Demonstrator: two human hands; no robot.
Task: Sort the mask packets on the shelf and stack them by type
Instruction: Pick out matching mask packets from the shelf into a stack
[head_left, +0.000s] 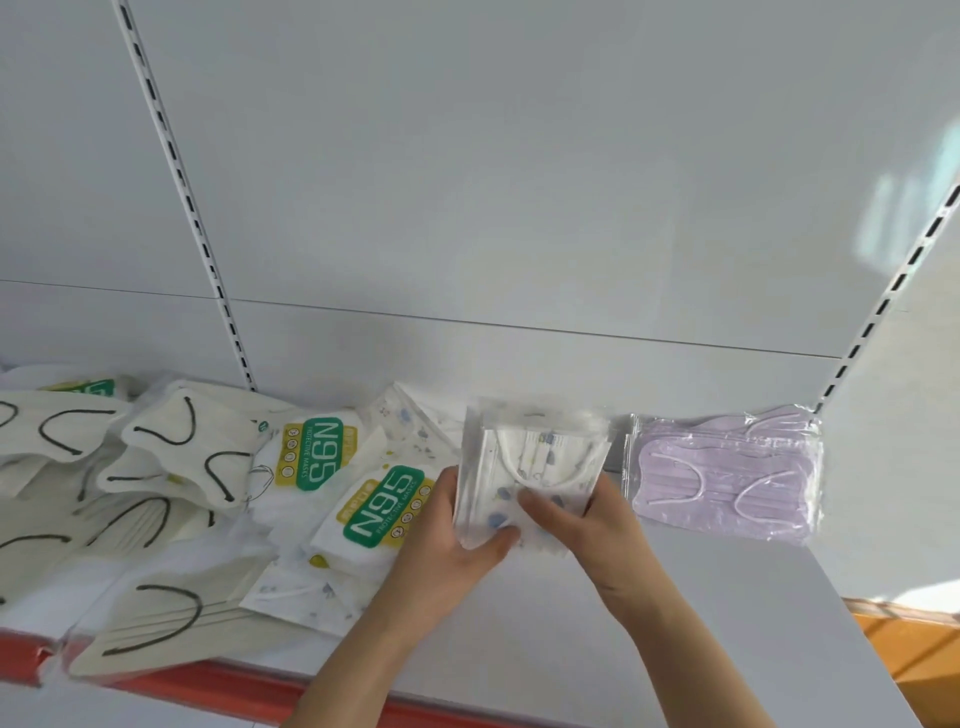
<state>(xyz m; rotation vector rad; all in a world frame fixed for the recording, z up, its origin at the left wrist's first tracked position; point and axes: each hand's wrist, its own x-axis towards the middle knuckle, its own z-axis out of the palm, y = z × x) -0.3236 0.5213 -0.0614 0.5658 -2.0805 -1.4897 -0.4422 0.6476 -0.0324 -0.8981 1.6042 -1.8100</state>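
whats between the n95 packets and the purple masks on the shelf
In the head view, the printed mask packet, held upright by both the left hand and right hand, sits between the N95 packets and the purple mask packets.

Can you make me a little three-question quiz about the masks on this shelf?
1. True or false: the purple masks lie to the right of the packets being held.
2. What big word is printed in white on the green labels?
3. Which hands hold the packets with blue dots? A) left hand only B) right hand only C) both hands

Key:
1. True.
2. N95.
3. C: the left hand and the right hand grip them together above the shelf.
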